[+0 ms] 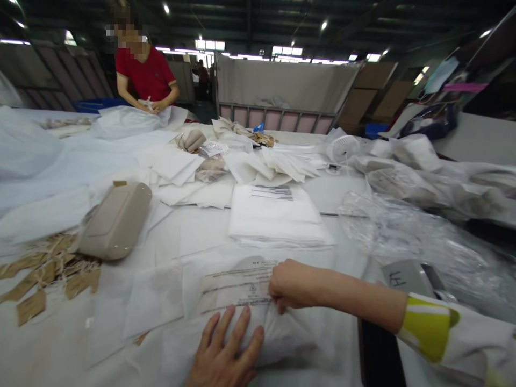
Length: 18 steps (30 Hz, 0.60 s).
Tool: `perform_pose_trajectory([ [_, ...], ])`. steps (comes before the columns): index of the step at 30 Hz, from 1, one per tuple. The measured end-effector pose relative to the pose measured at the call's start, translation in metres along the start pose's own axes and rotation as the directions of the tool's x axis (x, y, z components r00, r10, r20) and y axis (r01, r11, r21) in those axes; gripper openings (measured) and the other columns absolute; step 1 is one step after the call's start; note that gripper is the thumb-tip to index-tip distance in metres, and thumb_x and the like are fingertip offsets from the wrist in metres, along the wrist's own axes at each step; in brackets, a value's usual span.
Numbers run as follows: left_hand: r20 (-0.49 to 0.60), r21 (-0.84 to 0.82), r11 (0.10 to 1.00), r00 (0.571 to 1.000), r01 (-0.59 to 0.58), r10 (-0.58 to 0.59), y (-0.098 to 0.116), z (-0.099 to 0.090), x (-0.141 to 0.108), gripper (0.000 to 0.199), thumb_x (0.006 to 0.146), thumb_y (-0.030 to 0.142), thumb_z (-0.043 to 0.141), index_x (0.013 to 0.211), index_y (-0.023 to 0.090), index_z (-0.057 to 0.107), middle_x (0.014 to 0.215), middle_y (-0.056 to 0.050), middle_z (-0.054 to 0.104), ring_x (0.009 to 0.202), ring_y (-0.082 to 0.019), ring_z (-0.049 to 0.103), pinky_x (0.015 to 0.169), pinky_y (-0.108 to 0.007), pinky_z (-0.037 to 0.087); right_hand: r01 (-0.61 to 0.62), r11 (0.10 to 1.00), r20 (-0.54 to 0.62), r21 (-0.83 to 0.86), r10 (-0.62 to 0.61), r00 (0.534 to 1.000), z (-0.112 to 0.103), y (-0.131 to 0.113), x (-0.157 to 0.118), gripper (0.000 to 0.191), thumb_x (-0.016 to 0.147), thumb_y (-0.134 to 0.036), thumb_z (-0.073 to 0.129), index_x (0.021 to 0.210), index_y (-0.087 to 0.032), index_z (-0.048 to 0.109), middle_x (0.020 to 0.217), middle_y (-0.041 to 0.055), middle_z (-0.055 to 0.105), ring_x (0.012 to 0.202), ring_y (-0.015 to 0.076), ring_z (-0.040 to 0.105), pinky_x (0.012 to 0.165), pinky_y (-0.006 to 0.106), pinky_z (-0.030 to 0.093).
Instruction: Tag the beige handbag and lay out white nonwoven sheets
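Observation:
My left hand (223, 352) lies flat, fingers spread, on a white fabric-wrapped bundle (282, 333) at the near edge of the table. My right hand (288, 285) is closed in a fist, pinching the edge of a clear plastic bag with printed text (237, 287) that lies over the bundle. What the bundle holds is hidden by the white wrapping.
A beige handbag (116, 220) lies left, beside brown paper tags (40, 274). A stack of white dust bags (276, 217) sits ahead, crumpled clear plastic (403, 231) to the right, a small white fan (342, 148) behind. A person in a red shirt (145, 75) works at the far left.

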State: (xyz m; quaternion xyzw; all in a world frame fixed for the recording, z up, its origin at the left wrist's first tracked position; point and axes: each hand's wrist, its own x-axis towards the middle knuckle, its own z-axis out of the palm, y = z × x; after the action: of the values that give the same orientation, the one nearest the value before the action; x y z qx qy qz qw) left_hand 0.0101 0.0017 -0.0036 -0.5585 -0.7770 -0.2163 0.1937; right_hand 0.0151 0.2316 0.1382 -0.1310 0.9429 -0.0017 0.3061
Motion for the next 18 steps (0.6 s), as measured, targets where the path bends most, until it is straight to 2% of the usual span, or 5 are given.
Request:
perform_pose_trajectory([
  [4,-0.006,0.005,1.0,0.999,-0.031,0.031,-0.001,0.003,-0.002,0.07,0.062,0.053,0.084,0.125,0.037,0.058,0.137,-0.001,0.054,0.125,-0.032,0.046,0.117,-0.045,0.015,-0.202,0.979,-0.08,0.011,0.202,0.976,0.011,0.038,0.01,0.04,0.071,-0.053,0.081,0.082,-0.015,0.07,0.073,0.0028,0.068,0.071,0.0194,0.066,0.069,0.036,0.054],
  [8,-0.065,0.041,0.996,0.994,-0.085,0.088,-0.005,0.006,-0.005,0.056,0.072,0.048,0.076,0.124,0.035,0.059,0.132,-0.003,0.057,0.125,-0.033,0.046,0.116,-0.047,0.018,-0.379,0.918,-0.296,0.113,0.395,0.87,0.027,0.059,-0.007,0.037,0.087,-0.049,0.067,0.099,-0.014,0.069,0.081,0.0094,0.071,0.078,0.0253,0.068,0.069,0.037,0.054],
  [11,-0.108,0.063,0.992,0.987,-0.11,0.117,-0.005,0.006,-0.003,0.045,0.078,0.042,0.07,0.121,0.035,0.061,0.13,-0.003,0.059,0.124,-0.032,0.047,0.115,-0.047,0.02,-0.303,0.937,-0.436,0.174,0.349,0.829,0.051,0.027,-0.025,0.03,0.101,-0.033,0.046,0.119,-0.016,0.062,0.11,0.0115,0.07,0.102,0.0237,0.066,0.089,0.036,0.052],
  [14,-0.087,0.068,0.993,0.99,-0.101,0.107,-0.004,0.003,0.005,0.038,0.084,0.037,0.065,0.122,0.034,0.061,0.132,-0.002,0.058,0.123,-0.032,0.048,0.115,-0.048,0.021,-0.106,0.981,-0.513,0.161,0.175,0.841,0.088,-0.017,-0.028,0.045,0.096,-0.027,0.052,0.139,-0.016,0.046,0.141,0.0098,0.051,0.13,0.0256,0.047,0.111,0.046,0.036],
  [18,-0.036,0.096,0.978,0.982,-0.184,0.188,-0.015,-0.002,0.008,0.044,0.082,0.04,0.066,0.125,0.034,0.06,0.132,-0.003,0.058,0.122,-0.032,0.049,0.117,-0.048,0.017,-0.019,0.981,-0.598,0.194,0.133,0.79,0.13,-0.037,-0.016,0.063,0.093,-0.022,0.053,0.15,-0.018,0.028,0.154,0.0112,0.028,0.141,0.0337,0.028,0.109,0.063,0.033],
])
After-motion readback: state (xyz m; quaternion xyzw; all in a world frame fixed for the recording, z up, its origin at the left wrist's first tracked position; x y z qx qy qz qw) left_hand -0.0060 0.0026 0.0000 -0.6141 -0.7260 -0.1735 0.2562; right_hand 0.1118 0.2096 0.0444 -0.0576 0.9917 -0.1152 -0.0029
